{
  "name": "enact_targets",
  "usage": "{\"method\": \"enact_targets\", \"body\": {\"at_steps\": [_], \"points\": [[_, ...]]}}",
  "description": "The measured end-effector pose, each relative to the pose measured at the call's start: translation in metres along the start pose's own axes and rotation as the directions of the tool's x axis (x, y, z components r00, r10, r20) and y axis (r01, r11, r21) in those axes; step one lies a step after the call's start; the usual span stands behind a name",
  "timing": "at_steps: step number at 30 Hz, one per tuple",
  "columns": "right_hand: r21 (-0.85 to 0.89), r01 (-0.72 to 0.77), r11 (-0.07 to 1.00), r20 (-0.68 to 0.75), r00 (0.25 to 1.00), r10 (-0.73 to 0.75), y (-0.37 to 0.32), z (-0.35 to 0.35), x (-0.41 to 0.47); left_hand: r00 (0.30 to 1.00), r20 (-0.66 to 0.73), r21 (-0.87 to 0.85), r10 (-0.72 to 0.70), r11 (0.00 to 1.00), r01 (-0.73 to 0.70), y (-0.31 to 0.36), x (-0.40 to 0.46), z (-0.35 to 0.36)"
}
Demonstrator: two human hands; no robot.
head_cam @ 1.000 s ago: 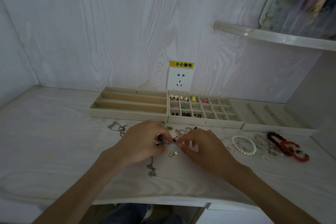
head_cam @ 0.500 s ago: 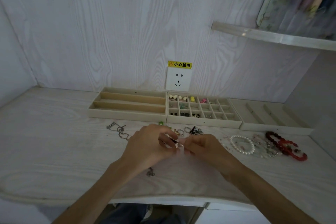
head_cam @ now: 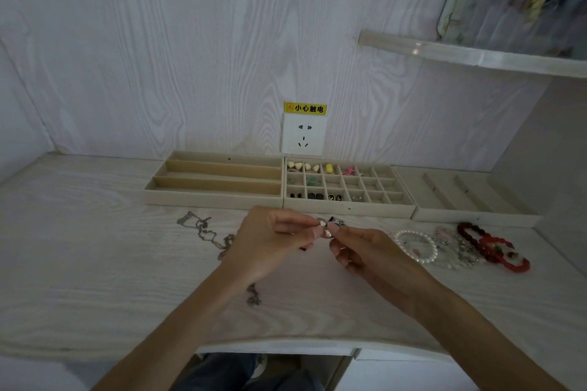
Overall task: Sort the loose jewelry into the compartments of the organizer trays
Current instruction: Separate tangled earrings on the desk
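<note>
White wood-grain covers the counter [head_cam: 79, 279] and the wall behind it. Both hands meet above the counter's middle: the left hand [head_cam: 270, 241] and the right hand [head_cam: 371, 254] each have thumb and forefinger curled in, and together they pinch a small silvery piece of jewelry [head_cam: 327, 229], too small to name for sure. So each grip is narrow and closed on that piece, which hangs in the air just in front of the trays.

Three beige organizer trays stand in a row against the wall. The long-slot tray [head_cam: 212, 181] on the left has lengthwise compartments. The grid tray [head_cam: 349, 209] in the middle has many small cells; white heart-shaped studs [head_cam: 303, 166], a yellow piece [head_cam: 329, 168] and a pink piece [head_cam: 348, 171] lie in its back row, and dark studs [head_cam: 314, 195] lie in its front row. The ridged tray [head_cam: 470, 200] stands on the right.

Loose on the counter, a silver chain necklace [head_cam: 203, 232] lies left of the left hand, partly hidden by it. Right of the right hand lie a white pearl bracelet [head_cam: 419, 247], a tangle of pale beaded pieces [head_cam: 457, 251] and red bead bracelets [head_cam: 495, 247], all close together. A wall socket [head_cam: 304, 135] with a yellow warning label [head_cam: 305, 108] sits above the trays.
</note>
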State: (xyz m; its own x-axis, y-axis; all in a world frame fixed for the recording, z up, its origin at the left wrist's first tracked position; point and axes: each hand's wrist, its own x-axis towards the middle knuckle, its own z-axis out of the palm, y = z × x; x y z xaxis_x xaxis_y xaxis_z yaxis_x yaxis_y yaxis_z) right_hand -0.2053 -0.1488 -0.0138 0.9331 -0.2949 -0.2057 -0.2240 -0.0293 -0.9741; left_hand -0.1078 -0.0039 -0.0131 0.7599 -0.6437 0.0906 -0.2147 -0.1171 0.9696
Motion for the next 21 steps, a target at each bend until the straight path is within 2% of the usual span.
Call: {"method": "enact_targets", "body": {"at_steps": [3,6,10,13,18,21], "points": [[-0.078,0.018,0.997,-0.026,0.999,-0.020,0.001,-0.002,-0.002,0.998,0.011,0.036,0.060,0.998,-0.060,-0.002,0.003,0.004],[-0.236,0.047,0.971,-0.072,0.995,-0.066,0.001,-0.007,-0.002,0.995,0.032,0.130,0.097,0.986,-0.101,0.000,0.009,0.007],[-0.494,0.209,0.844,-0.146,0.937,-0.317,-0.003,-0.023,0.004,0.987,0.104,0.284,0.124,0.947,-0.148,0.014,0.020,0.008],[-0.610,0.288,0.738,-0.157,0.869,-0.469,-0.008,-0.034,0.007,0.974,0.133,0.509,0.185,0.830,-0.227,0.027,0.032,0.013],[-0.711,0.315,0.629,-0.192,0.773,-0.604,-0.015,-0.053,0.018,0.942,0.146,0.638,0.302,0.699,-0.324,0.039,0.056,0.029],[-0.697,0.334,0.634,-0.220,0.743,-0.632,-0.019,-0.070,0.031,0.935,0.134,0.610,0.329,0.716,-0.339,0.041,0.075,0.036]]}}
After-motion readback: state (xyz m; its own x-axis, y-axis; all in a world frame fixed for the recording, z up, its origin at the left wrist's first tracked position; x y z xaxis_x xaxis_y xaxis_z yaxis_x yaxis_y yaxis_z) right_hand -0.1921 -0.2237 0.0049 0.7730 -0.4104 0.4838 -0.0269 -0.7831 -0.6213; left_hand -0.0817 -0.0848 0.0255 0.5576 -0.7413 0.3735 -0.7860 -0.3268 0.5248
